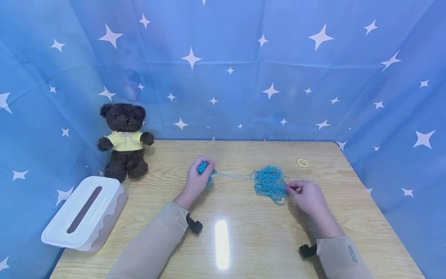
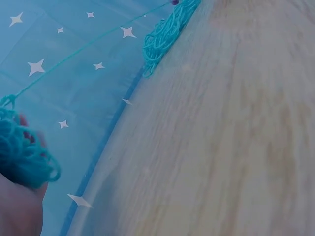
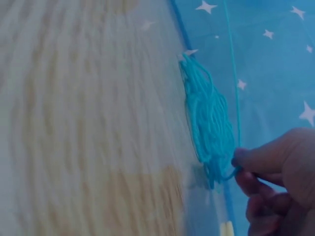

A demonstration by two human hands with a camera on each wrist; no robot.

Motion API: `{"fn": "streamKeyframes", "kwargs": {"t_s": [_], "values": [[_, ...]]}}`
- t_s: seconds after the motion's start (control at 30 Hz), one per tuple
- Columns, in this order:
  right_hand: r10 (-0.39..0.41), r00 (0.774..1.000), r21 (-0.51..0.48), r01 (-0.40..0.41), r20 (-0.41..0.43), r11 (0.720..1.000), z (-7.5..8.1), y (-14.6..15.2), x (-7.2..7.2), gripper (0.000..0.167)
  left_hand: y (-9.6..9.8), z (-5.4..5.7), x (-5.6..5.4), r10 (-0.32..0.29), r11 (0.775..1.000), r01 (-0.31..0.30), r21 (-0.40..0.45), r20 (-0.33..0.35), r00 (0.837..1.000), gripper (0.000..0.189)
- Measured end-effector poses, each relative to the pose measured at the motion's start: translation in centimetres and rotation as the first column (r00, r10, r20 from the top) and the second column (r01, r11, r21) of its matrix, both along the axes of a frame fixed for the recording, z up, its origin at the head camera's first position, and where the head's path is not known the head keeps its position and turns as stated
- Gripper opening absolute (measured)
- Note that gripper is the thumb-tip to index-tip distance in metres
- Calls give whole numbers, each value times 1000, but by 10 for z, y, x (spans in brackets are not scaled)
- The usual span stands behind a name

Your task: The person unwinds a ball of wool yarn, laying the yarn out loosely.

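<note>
My left hand (image 1: 199,179) grips a small bundle of blue yarn (image 1: 202,167), its loops bulging past the fingers in the left wrist view. From that bundle a single strand (image 1: 231,176) stretches across to the right. A loose heap of the same yarn (image 1: 270,183) lies on the table between the hands. At the heap's right edge my right hand (image 1: 308,197) pinches the strand between thumb and forefinger, as the right wrist view shows. The strand runs taut from this pinch past the heap (image 3: 209,118).
A yellow ring (image 1: 302,163) lies behind the right hand on the wooden table (image 1: 265,240). On the left stand a white lidded box (image 1: 108,197) with a slot and a brown teddy bear (image 1: 125,141) in a yellow top. A starry blue curtain (image 1: 223,97) hangs behind.
</note>
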State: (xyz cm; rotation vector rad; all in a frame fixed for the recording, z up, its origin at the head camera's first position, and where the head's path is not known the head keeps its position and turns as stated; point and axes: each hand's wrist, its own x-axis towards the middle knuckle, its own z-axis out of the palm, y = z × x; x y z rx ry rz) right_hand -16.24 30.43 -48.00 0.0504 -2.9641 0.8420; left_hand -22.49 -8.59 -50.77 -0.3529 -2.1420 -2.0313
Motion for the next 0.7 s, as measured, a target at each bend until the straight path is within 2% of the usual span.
{"fn": "streamKeyframes", "kwargs": {"t_s": [0.1, 0.17, 0.27, 0.37, 0.5, 0.6, 0.7], "values": [[-2, 1000, -16, 2, 14, 1000, 2, -9, -1, 19, 1, 1, 1, -75, 997, 75, 7, 13, 997, 15], [-13, 1000, -60, 12, -22, 998, 2, -19, -3, 20, 2, 2, 2, -108, 994, 108, 9, 12, 994, 14], [-11, 993, -140, -6, -115, 990, 4, -44, -7, 21, 2, 2, 2, -122, 993, 122, -11, -10, 993, 12], [54, 984, -205, -88, -167, 975, 4, -75, -11, 24, 3, 2, 1, -131, 991, 130, -31, -32, 991, 12], [191, 977, -286, -212, -99, 934, 2, -118, -16, 35, 4, 1, 1, -148, 989, 147, -30, -24, 989, 14], [258, 966, -333, -251, -24, 909, -2, -145, -21, 42, 4, 2, 2, -163, 986, 163, -20, 0, 987, 15], [297, 955, -359, -277, -1, 891, -5, -164, -25, 41, 4, 3, 3, -180, 983, 181, -22, 8, 984, 15]]}}
